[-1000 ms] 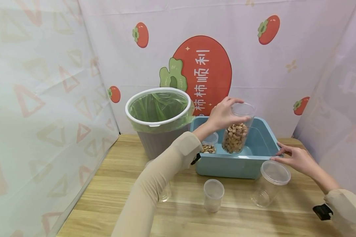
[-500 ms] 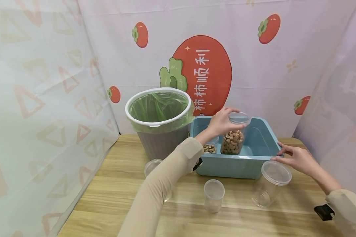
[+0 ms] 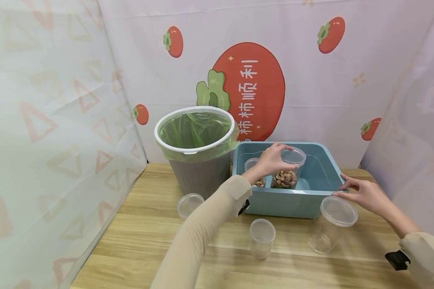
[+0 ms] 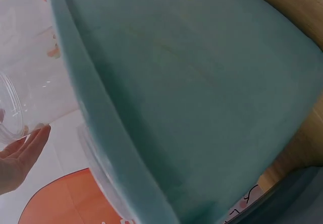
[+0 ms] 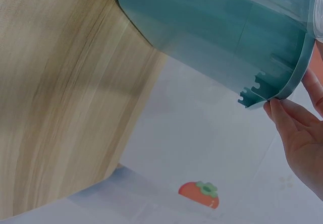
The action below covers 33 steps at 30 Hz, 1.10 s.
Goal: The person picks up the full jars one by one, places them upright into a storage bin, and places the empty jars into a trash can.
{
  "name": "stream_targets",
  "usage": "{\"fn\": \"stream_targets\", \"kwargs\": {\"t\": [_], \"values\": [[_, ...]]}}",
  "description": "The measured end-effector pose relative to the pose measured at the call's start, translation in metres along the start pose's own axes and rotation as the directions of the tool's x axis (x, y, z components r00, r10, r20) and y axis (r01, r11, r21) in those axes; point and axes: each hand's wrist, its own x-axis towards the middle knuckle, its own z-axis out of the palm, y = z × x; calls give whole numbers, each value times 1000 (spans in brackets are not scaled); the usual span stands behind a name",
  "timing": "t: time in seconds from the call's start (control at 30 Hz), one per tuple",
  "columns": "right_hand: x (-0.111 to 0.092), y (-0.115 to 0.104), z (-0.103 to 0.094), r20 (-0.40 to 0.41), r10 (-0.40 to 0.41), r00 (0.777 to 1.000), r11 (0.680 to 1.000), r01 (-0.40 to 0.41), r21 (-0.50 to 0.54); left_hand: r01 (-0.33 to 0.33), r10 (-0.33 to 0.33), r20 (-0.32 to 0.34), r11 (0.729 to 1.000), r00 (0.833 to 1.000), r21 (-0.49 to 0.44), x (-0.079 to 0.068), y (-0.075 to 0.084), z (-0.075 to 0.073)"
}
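My left hand (image 3: 272, 161) reaches into the blue plastic basin (image 3: 282, 204) and grips a clear lidded jar (image 3: 286, 179) near its top, thumb and fingers on opposite sides. Cashew-like nuts fill its lower part, and its base is hidden behind the basin's front wall. A smaller clear jar (image 3: 251, 163) with nuts stands to its left inside the basin, partly covered by the left hand. My right hand (image 3: 363, 195) pinches the basin's rim at the front right corner. The right wrist view shows its thumb and fingers (image 5: 287, 114) on that rim.
In front of the basin stand a large clear lidded jar (image 3: 334, 220), a small one (image 3: 262, 237), and another (image 3: 190, 204) partly behind the left sleeve. A grey bin (image 3: 199, 176) with a green liner stands left of the basin. Patterned cloth (image 3: 311, 80) encloses the wooden table (image 3: 137, 241).
My left hand has lowered the jar of nuts deeper into the basin, and the jar now stands more upright. The right hand stays on the rim.
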Motion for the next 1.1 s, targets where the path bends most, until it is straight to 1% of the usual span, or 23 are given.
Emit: {"fn": "stream_targets", "kwargs": {"t": [0.23, 0.4, 0.53, 0.7, 0.97, 1.1], "values": [[-1, 2, 1, -4, 4, 1000, 1000, -4, 1, -13, 13, 70, 1000, 997, -7, -3, -7, 9], [-1, 0, 1, -7, 9, 1000, 1000, -9, -2, 10, -9, 124, 1000, 992, -8, -5, -11, 12], [0, 0, 1, -8, 6, 1000, 1000, -6, 1, 19, -17, 146, 1000, 989, -8, -5, -13, 14], [0, 1, 0, -8, -7, 1000, 1000, 7, 8, 6, -4, 178, 1000, 984, -11, -6, -16, 17], [1, 1, 0, -1, -16, 1000, 1000, 16, 13, 22, -7, 231, 998, 973, -65, -11, -18, 24], [0, -1, 0, 2, -2, 1000, 1000, 2, 14, 11, -2, 248, 999, 969, -37, -13, -20, 29]]}}
